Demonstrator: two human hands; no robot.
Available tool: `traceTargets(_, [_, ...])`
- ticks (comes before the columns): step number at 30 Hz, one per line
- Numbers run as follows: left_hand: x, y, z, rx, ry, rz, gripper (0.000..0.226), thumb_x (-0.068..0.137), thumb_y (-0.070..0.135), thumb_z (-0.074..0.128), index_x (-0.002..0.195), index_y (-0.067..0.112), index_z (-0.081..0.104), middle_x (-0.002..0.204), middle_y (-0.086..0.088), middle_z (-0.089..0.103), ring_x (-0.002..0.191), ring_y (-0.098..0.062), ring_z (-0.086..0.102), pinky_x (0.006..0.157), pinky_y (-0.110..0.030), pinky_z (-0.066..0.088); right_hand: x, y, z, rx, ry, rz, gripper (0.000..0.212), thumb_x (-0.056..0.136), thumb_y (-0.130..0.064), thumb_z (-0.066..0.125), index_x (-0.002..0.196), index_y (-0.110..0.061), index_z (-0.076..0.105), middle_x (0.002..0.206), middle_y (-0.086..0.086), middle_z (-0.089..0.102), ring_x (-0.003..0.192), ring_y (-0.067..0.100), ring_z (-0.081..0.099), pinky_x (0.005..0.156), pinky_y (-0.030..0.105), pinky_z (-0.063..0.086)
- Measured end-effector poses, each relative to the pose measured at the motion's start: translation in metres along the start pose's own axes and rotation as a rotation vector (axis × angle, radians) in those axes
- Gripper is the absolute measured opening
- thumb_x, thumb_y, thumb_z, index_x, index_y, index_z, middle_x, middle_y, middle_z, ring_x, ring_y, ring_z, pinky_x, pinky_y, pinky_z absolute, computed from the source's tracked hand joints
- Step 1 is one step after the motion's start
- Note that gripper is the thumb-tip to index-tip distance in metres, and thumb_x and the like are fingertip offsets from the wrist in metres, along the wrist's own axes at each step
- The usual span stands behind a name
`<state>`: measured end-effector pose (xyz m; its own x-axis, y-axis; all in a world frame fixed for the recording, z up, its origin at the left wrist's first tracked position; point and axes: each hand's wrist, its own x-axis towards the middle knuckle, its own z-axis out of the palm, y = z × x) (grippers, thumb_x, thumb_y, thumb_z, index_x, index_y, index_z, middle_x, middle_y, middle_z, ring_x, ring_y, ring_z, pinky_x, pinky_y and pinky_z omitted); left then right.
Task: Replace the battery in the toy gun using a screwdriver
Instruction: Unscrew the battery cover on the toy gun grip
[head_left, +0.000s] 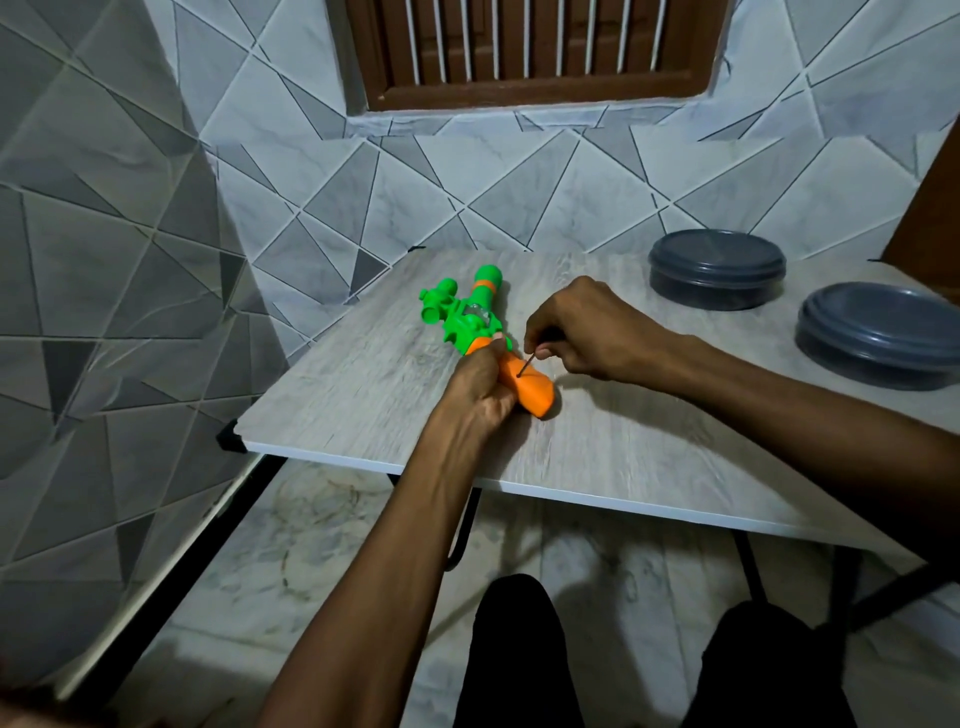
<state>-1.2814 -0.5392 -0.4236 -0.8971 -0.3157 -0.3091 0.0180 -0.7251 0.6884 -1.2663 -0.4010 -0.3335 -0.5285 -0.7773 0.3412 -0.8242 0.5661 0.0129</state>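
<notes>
Grips the orange handle of the toy gun with the left hand, pinning it flat on the surface, left of centre, to stop any twisting. Pinches the screwdriver in the right hand, tip on the handle, likely at the battery-cover screw.

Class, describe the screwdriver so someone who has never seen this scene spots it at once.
Start at the grey wooden table, where a green and orange toy gun lies. The right hand pinches the screwdriver above the gun's orange end. It is the only thin, dark metal shaft there.
</notes>
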Motion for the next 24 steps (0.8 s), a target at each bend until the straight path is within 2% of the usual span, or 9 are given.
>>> traceTargets(3, [-0.003,0.002,0.001,0.018,-0.001,-0.011,0.014,0.1,0.005,0.046,0.091,0.009,0.056,0.088,-0.011,0.054,0.074,-0.019,0.052,0.088,-0.038,0.041,0.003,0.0,-0.003,0.04,-0.023,0.019,0.013,0.079,-0.012,0.071,0.087,-0.02,0.077,0.077,0.0,0.073,0.079,0.021,0.067,0.071,0.037,0.053])
traceTargets(6, [-0.006,0.003,-0.001,0.01,-0.044,-0.04,0.019,0.101,0.005,0.042,0.088,0.01,0.054,0.082,-0.011,0.057,0.068,-0.018,0.055,0.08,-0.038,0.045,0.006,0.001,0.006,0.0,-0.078,0.013,0.01,0.089,-0.017,0.06,0.09,-0.017,0.069,0.084,0.008,0.071,0.086,0.03,0.065,0.073,0.04,0.051])
traceTargets(8, [-0.008,0.003,-0.002,0.017,-0.071,-0.057,0.018,0.101,0.005,0.041,0.088,0.009,0.053,0.073,-0.011,0.058,0.063,-0.018,0.058,0.074,-0.038,0.047,0.006,0.003,0.013,-0.023,-0.11,0.017,0.016,0.096,-0.025,0.049,0.085,-0.016,0.058,0.089,0.014,0.066,0.088,0.037,0.061,0.071,0.041,0.048])
traceTargets(10, [-0.011,0.002,-0.001,0.039,-0.089,-0.049,0.013,0.101,0.003,0.041,0.096,0.006,0.053,0.079,-0.011,0.058,0.071,-0.02,0.057,0.083,-0.042,0.049,0.005,0.003,0.019,-0.046,-0.121,0.016,0.02,0.098,-0.028,0.043,0.085,-0.015,0.051,0.093,0.018,0.063,0.088,0.039,0.059,0.07,0.042,0.045])
traceTargets(12, [-0.012,0.001,0.0,0.019,-0.085,-0.052,0.014,0.101,0.003,0.041,0.103,0.006,0.054,0.088,-0.012,0.058,0.079,-0.021,0.057,0.093,-0.043,0.046,0.005,0.0,0.021,-0.078,-0.084,0.021,0.015,0.094,-0.024,0.044,0.098,-0.012,0.052,0.096,0.018,0.062,0.087,0.04,0.059,0.067,0.043,0.045])
traceTargets(15, [-0.016,0.002,0.0,0.039,-0.084,-0.038,0.021,0.101,0.002,0.037,0.093,0.007,0.055,0.086,-0.011,0.058,0.077,-0.019,0.057,0.079,-0.037,0.048,0.009,-0.004,0.023,-0.046,-0.047,0.031,0.028,0.086,-0.015,0.054,0.113,-0.013,0.047,0.098,0.014,0.063,0.088,0.038,0.06,0.067,0.044,0.048])
traceTargets(20, [-0.017,0.003,-0.001,0.055,-0.098,-0.036,0.018,0.101,0.003,0.035,0.103,0.008,0.052,0.078,-0.013,0.06,0.068,-0.018,0.059,0.071,-0.035,0.049,0.014,-0.002,0.017,0.149,-0.036,0.072,0.026,0.078,-0.01,0.066,0.101,-0.017,0.056,0.081,0.0,0.059,0.085,0.028,0.061,0.072,0.042,0.051])
traceTargets(22, [-0.016,0.003,-0.001,0.05,-0.112,-0.039,0.02,0.101,0.003,0.035,0.11,0.008,0.052,0.083,-0.014,0.062,0.074,-0.02,0.058,0.074,-0.036,0.048,0.016,0.0,0.018,0.215,-0.029,0.092,0.023,0.076,-0.008,0.067,0.095,-0.019,0.06,0.084,0.002,0.065,0.086,0.025,0.064,0.074,0.041,0.052])
traceTargets(24, [-0.017,0.003,-0.003,0.053,-0.147,-0.037,0.025,0.102,0.002,0.033,0.103,0.008,0.057,0.072,-0.011,0.069,0.068,-0.019,0.064,0.07,-0.034,0.053,0.018,-0.002,0.023,0.23,-0.061,0.099,0.018,0.083,-0.014,0.063,0.1,-0.017,0.059,0.094,0.01,0.068,0.091,0.03,0.064,0.077,0.044,0.051])
